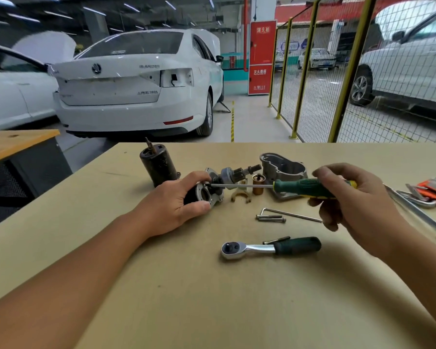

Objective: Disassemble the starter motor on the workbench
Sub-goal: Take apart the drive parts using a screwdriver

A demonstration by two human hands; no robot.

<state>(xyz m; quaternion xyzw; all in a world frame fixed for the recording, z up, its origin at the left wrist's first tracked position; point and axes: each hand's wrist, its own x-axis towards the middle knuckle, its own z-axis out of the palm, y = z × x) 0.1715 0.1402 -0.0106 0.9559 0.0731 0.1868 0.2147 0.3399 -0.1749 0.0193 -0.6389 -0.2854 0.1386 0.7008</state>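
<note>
The starter motor is lying largely dismantled on the surface (186, 285). The left hand (179, 200) is gripping the solenoid body (204, 195); the right hand (347, 195) is gripping a screwdriver (302, 187), tip at its flange. Behind the solenoid body are standing the motor casing (159, 163), drive pinion (234, 173) and aluminium nose housing (283, 170), whose contents cannot be seen. Judged remaining: the solenoid's screws.

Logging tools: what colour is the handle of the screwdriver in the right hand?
Dark green with yellow, on the screwdriver handle; head view.
</note>
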